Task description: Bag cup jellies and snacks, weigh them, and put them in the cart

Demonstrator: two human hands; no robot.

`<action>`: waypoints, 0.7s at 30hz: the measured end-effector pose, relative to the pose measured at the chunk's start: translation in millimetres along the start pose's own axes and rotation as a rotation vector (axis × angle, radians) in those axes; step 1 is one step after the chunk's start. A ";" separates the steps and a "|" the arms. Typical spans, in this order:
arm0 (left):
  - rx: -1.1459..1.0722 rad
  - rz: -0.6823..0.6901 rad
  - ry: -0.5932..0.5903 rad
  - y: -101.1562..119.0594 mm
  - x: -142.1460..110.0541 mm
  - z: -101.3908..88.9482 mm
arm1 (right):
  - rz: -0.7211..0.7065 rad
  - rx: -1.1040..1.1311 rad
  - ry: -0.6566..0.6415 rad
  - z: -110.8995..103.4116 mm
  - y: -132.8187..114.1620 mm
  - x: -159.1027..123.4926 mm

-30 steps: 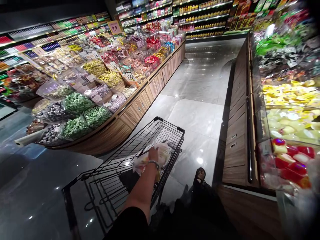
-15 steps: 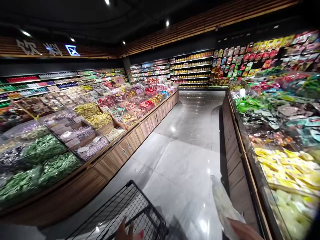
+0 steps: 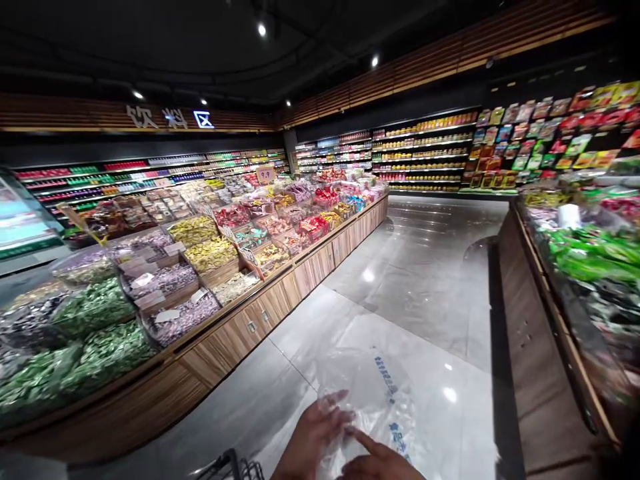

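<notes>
A clear plastic bag (image 3: 363,380) with blue printed characters hangs in front of me at the bottom centre. My left hand (image 3: 317,433) is at its left side, with fingers bent against the thin film. My right hand (image 3: 377,460) grips the bag lower down, its index finger pointing toward the left hand. The two hands almost meet, and the exact fingertip contact is hard to make out through the film. Just left of them, a corner of the black wire shopping cart (image 3: 233,463) shows at the bottom edge.
On the left runs a wood-panelled display (image 3: 280,300) of wrapped sweets in open compartments. A second counter (image 3: 545,313) with packaged goods lines the right side. Grey tiled floor (image 3: 415,267) lies between them, leading to stocked wall shelves (image 3: 425,157).
My left hand has left the cart and come to the bag. My right hand has brought the bag in from the right to the centre. The view has turned left.
</notes>
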State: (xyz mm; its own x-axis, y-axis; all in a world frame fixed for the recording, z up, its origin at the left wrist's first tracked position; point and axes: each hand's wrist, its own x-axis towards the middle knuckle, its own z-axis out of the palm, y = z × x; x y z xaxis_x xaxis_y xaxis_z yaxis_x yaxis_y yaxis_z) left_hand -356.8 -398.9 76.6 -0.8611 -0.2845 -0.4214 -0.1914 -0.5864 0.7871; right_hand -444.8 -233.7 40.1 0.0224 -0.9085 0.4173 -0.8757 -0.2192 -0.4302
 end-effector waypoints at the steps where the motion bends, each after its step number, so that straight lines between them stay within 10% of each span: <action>1: 0.015 0.041 0.017 7.0 18.6 1.5 | 0.010 0.000 -0.008 -17.1 16.7 6.0; 5: 0.214 0.138 -0.130 38.8 82.1 19.5 | 0.086 -0.074 0.032 -116.9 78.7 26.4; 11: 0.527 0.021 -0.421 98.8 160.5 71.1 | 0.650 0.036 0.286 -211.1 205.9 23.3; 16: 0.612 0.020 -0.357 147.3 229.4 118.0 | 0.840 0.575 0.181 -273.8 291.3 14.5; 21: 0.569 0.070 -0.264 163.3 309.6 165.3 | 0.919 0.668 0.337 -343.8 361.4 7.5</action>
State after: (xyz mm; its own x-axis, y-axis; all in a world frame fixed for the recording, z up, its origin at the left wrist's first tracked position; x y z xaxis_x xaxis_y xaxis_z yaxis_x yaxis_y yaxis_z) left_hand -732.6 -457.4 149.1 -0.9539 -0.0685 -0.2922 -0.2886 -0.0570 0.9557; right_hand -927.0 -197.3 163.0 -0.6995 -0.7045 -0.1201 -0.0692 0.2340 -0.9698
